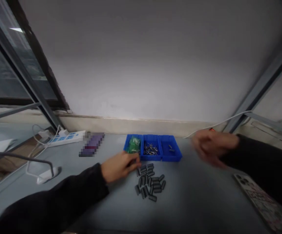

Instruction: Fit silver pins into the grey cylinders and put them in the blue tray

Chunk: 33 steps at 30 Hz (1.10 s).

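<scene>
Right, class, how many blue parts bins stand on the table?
3, side by side at the far edge of the table: the left bin holds green packets, the middle bin metal pins, the right bin a few pins. None looks hidden.

black long sleeves, bare hands

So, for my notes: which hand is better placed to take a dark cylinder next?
Probably the left hand: it is right at the pile of dark cylinders, while the blurred right hand is farther off.
</scene>
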{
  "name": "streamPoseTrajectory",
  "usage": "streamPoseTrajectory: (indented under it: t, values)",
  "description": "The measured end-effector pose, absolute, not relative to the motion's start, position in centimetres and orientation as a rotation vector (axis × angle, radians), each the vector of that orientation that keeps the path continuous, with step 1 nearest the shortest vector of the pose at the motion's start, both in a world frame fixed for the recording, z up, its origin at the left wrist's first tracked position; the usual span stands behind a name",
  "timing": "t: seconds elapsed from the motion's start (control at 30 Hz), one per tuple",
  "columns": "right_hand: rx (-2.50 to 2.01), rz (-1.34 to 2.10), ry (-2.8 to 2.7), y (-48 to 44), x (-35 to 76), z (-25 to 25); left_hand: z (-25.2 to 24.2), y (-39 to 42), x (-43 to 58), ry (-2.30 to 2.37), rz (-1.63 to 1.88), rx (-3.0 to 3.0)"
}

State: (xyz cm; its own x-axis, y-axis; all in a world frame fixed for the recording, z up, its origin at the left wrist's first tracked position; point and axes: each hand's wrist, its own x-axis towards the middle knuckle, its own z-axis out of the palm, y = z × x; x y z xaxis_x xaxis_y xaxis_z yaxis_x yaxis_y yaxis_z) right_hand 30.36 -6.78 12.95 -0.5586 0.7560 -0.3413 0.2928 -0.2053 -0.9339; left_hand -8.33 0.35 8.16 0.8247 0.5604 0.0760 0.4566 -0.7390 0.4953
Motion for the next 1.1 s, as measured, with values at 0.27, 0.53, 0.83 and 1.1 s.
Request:
streamPoseTrajectory:
  t: [0.27, 0.53, 0.83, 1.1]
  values:
    - [-1.321, 1.289, -2.009, -2.2, 23.0, 7.4, 2.4, 2.4, -4.7, 0.554, 0.943, 2.578]
    - [-1.318, 0.97, -2.183, -5.8, 23.2, 1.3, 0.2, 3.2, -6.0, 0.45, 1.078, 2.673]
    - [-1.282, 1.083, -2.184, -6.6, 22.9, 1.1, 0.0, 2.8, -5.6, 0.298, 0.88, 2.724]
    - [-1.366, 0.996, -2.224, -7.0, 21.8, -0.3, 0.2, 2.7, -5.7, 0.312, 0.904, 2.688]
